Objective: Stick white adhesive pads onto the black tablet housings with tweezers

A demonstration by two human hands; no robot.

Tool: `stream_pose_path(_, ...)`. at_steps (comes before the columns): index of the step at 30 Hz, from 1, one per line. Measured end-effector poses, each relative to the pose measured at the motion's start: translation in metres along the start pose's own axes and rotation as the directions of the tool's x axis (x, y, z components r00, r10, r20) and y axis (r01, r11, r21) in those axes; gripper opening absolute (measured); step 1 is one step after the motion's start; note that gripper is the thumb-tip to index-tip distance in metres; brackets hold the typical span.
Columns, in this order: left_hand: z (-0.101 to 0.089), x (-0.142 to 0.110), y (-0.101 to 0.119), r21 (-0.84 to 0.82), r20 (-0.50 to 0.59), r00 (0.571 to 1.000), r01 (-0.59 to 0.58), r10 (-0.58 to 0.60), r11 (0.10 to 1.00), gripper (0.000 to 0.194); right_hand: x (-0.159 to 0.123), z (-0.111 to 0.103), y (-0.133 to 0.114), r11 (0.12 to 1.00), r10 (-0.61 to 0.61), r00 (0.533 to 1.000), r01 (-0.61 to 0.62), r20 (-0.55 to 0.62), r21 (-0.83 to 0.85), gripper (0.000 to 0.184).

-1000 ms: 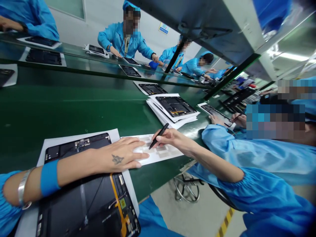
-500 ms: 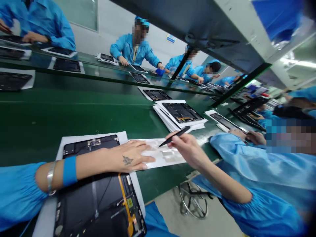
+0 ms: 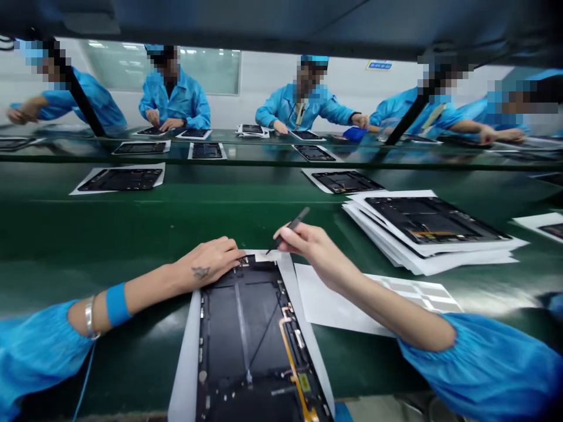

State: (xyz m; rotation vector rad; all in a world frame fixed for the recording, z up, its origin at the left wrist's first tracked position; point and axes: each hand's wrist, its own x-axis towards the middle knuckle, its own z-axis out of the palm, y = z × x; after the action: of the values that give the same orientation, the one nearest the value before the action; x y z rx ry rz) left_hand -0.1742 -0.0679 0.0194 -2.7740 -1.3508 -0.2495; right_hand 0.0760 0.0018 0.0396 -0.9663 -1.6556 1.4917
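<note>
A black tablet housing (image 3: 259,328) with an orange flex cable lies on a white sheet (image 3: 181,375) in front of me. My left hand (image 3: 211,264) rests at its top left corner, fingers bent together against the top edge; the thumb is hidden. Black tweezers (image 3: 299,218) are held in my right hand (image 3: 310,243), above the housing's top right corner. Their tip touches or nearly touches a small whitish piece (image 3: 266,257) at the top edge. Partly under my right forearm lies a white sheet with pale grey stickers (image 3: 433,296).
To the right stands a stack of tablet housings and white sheets (image 3: 422,258). More housings (image 3: 121,179) on sheets lie across the green bench (image 3: 176,220). Several co-workers in blue (image 3: 176,97) sit opposite. A dark shelf (image 3: 264,26) hangs overhead.
My view has turned left. My left hand has moved from the sticker sheet to the housing's top edge. My right hand has brought the tweezers from the sticker sheet to the housing's top corner.
</note>
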Motion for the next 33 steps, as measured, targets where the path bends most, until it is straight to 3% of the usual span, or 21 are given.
stream_pose_path(3, 0.008, -0.006, 0.001, -0.034, -0.084, 0.995, -0.048, 0.045, 0.998, 0.031, 0.018, 0.016, 0.013, 0.998, 0.039, 0.998, -0.037, 0.045, -0.043, 0.04)
stream_pose_path(8, 0.006, -0.004, 0.005, 0.031, -0.005, 0.999, -0.036, 0.036, 0.999, 0.029, 0.021, 0.011, 0.026, 0.994, 0.097, 0.995, -0.096, 0.032, -0.056, 0.043)
stream_pose_path(25, 0.002, 0.001, 0.01, 0.037, 0.1, 0.995, -0.009, 0.006, 0.999, 0.029, 0.019, 0.004, 0.019, 0.983, 0.131, 0.989, -0.119, 0.075, -0.143, 0.042)
stream_pose_path(33, 0.007, -0.001, 0.008, 0.026, 0.05, 0.998, -0.026, 0.024, 0.999, 0.03, 0.021, 0.004, 0.02, 0.984, 0.139, 0.985, -0.126, 0.099, -0.127, 0.043)
